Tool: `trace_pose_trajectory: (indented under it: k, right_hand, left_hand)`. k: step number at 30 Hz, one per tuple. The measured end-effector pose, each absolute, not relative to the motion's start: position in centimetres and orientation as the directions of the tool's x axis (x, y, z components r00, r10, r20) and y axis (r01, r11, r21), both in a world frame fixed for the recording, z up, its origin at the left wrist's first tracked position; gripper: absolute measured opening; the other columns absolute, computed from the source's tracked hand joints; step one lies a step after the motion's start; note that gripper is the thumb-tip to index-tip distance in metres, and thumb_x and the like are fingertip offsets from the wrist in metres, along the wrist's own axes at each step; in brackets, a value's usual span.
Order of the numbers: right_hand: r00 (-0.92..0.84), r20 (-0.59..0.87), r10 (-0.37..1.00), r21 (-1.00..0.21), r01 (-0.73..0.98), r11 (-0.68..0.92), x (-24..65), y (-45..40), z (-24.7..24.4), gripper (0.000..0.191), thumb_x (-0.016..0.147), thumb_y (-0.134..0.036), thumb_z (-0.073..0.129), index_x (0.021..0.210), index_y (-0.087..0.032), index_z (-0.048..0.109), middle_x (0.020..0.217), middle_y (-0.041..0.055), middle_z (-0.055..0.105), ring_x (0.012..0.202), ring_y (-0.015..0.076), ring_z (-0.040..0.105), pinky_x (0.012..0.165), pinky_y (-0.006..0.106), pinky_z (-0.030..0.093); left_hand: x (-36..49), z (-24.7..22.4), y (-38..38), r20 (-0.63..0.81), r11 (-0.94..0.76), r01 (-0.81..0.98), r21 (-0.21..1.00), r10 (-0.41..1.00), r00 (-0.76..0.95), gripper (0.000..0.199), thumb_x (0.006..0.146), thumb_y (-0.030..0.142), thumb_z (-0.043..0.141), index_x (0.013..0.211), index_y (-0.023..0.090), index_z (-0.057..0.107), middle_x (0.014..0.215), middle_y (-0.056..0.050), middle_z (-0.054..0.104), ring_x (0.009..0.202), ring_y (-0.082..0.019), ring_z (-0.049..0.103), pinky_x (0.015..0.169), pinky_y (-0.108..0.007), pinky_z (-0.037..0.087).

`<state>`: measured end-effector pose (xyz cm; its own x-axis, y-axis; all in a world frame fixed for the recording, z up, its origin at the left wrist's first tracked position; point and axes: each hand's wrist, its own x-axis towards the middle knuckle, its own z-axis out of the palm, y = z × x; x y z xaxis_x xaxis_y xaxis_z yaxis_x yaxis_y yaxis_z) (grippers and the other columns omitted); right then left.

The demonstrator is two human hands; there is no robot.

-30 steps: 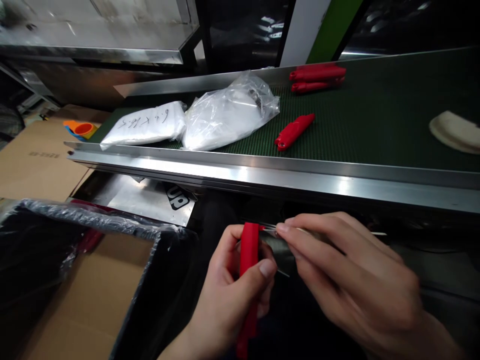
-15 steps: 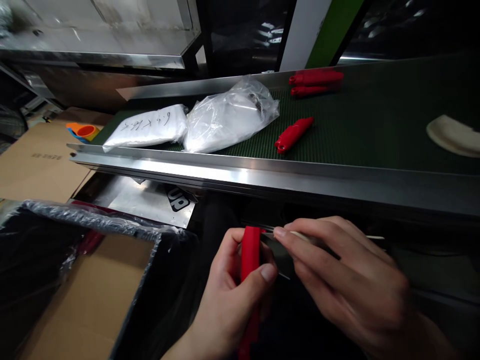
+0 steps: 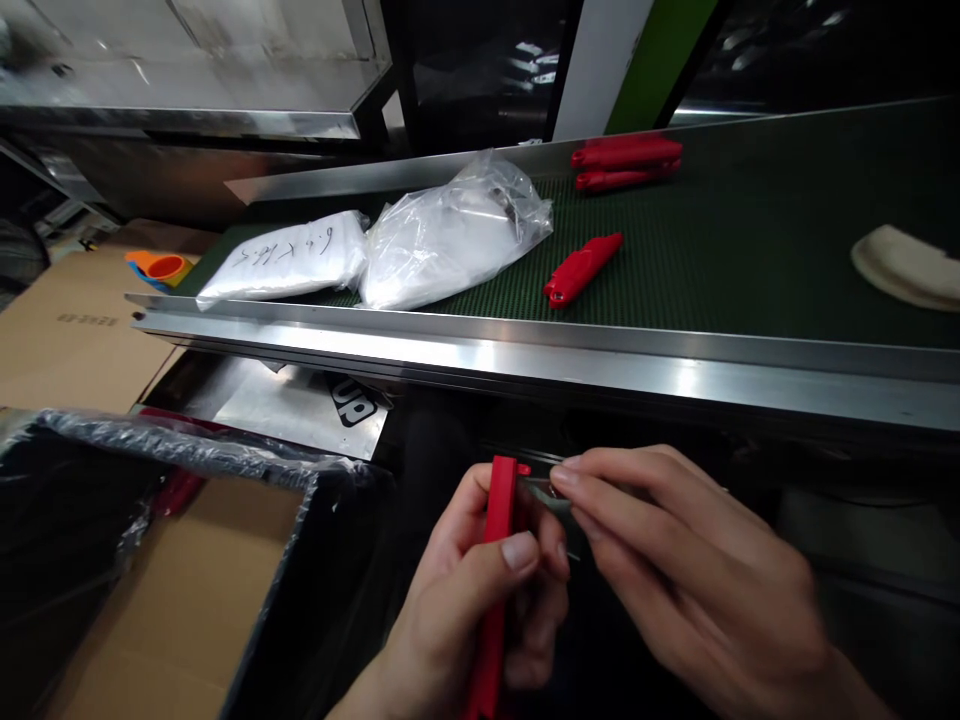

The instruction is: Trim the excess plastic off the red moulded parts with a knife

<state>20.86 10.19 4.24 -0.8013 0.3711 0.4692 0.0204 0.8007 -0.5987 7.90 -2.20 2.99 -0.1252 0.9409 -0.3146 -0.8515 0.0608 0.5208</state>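
Low in front of the conveyor, the left hand [image 3: 465, 610] grips a red plastic handle [image 3: 496, 560] upright, thumb pressed across its front and fingers curled behind. The right hand [image 3: 697, 580] pinches a thin metal blade [image 3: 546, 493] between thumb and forefinger, the blade's tip touching the top end of the handle. On the green belt [image 3: 750, 250] beyond the near steel rail [image 3: 525, 350], another red handle [image 3: 581, 268] lies alone, with two more [image 3: 626, 163] against the far edge. Left of them sit a clear plastic bag [image 3: 450, 235] and a white packet with handwriting [image 3: 285, 262]. A cardboard box lined with black film [image 3: 180, 560] stands near left.
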Motion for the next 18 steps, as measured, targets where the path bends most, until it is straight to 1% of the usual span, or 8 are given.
trace_pose_trajectory:
  k: [7, 14, 18]
  right_hand:
    - [-0.788, 0.487, 0.376, -0.601, 0.010, 0.799, 20.44, 10.12, 3.98, 0.035, 0.087, 0.003, 0.055, 0.119, -0.009, 0.065, 0.111, 0.0129, 0.062, 0.101, 0.0184, 0.058, 0.082, 0.034, 0.055]
    - [-0.787, 0.499, 0.362, -0.582, 0.005, 0.813, 20.47, 10.18, 4.01, 0.034, 0.087, 0.002, 0.055, 0.119, -0.008, 0.065, 0.111, 0.0138, 0.062, 0.101, 0.0187, 0.059, 0.082, 0.034, 0.055]
    - [-0.761, 0.527, 0.379, -0.584, 0.000, 0.812, 20.41, 10.12, 4.19, 0.035, 0.086, 0.003, 0.054, 0.116, -0.010, 0.066, 0.109, 0.0131, 0.063, 0.101, 0.0190, 0.060, 0.081, 0.033, 0.056]
  left_hand:
    - [7.98, 2.57, -2.13, -0.187, 0.012, -0.899, 0.438, 0.979, -0.078, 0.018, 0.095, 0.028, 0.049, 0.112, 0.022, 0.050, 0.092, -0.004, 0.054, 0.054, -0.005, 0.045, 0.038, -0.008, 0.036]
    - [8.10, 2.39, -2.06, -0.154, 0.008, -0.923, 0.386, 0.987, -0.056, 0.018, 0.095, 0.029, 0.048, 0.112, 0.022, 0.049, 0.092, -0.004, 0.054, 0.055, -0.005, 0.047, 0.039, -0.007, 0.038]
    - [8.05, 2.51, -1.94, -0.156, 0.014, -0.928, 0.371, 0.987, -0.047, 0.018, 0.095, 0.030, 0.049, 0.111, 0.022, 0.049, 0.091, -0.004, 0.054, 0.054, -0.004, 0.046, 0.039, -0.007, 0.039]
